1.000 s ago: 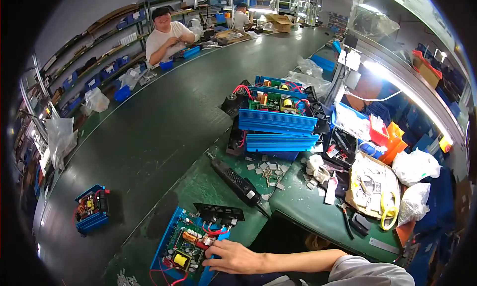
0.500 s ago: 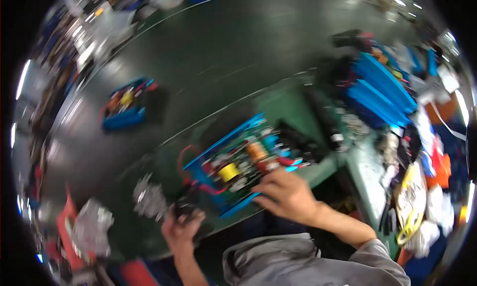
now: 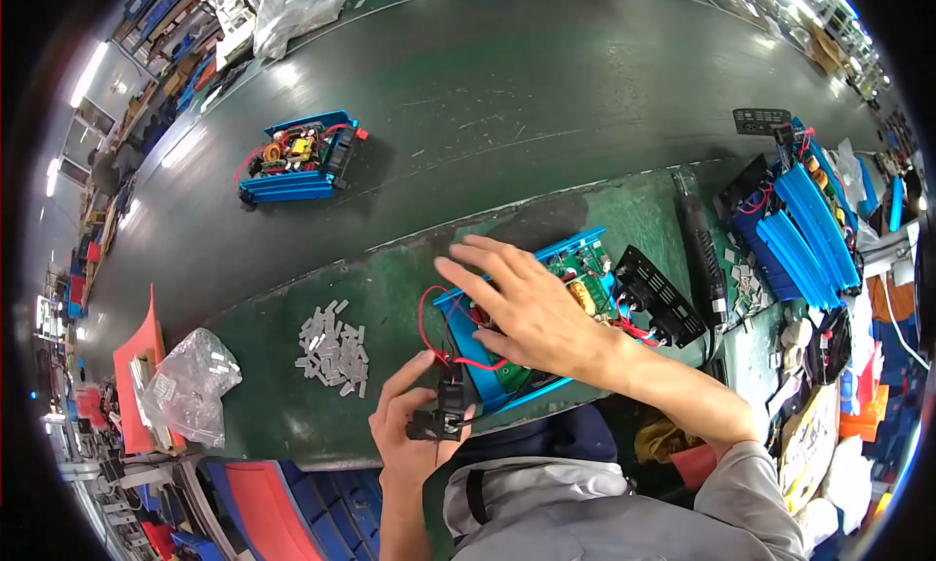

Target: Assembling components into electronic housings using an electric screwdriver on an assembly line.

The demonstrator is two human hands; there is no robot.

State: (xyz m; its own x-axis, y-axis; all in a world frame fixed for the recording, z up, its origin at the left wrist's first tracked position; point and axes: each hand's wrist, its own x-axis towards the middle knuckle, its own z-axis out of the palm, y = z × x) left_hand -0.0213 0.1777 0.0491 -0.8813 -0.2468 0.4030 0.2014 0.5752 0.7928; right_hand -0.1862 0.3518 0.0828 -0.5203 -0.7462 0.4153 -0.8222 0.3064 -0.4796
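My left hand (image 3: 402,439) grips a small black plastic part (image 3: 451,403), with red wires (image 3: 421,319) running from it to an open blue metal housing (image 3: 470,339). My right hand (image 3: 531,312) is spread flat above that housing, its fingers apart and nothing in them. It hides much of the green circuit board (image 3: 583,262) inside; a yellowish coil (image 3: 583,296) shows past the wrist side. A slotted black end panel (image 3: 663,293) lies at the housing's right end, with red wires beside it.
Left of the housing lies a pile of small pale pieces (image 3: 333,349), then a clear plastic bag (image 3: 195,381). Another open blue unit (image 3: 288,189) sits farther back. A black cylindrical tool (image 3: 704,254) lies to the right, before stacked blue housings (image 3: 804,232).
My right hand has gone from pinching near the board's front edge to spreading over the housing. My left hand still holds the black part. The whole view has shifted and sharpened.
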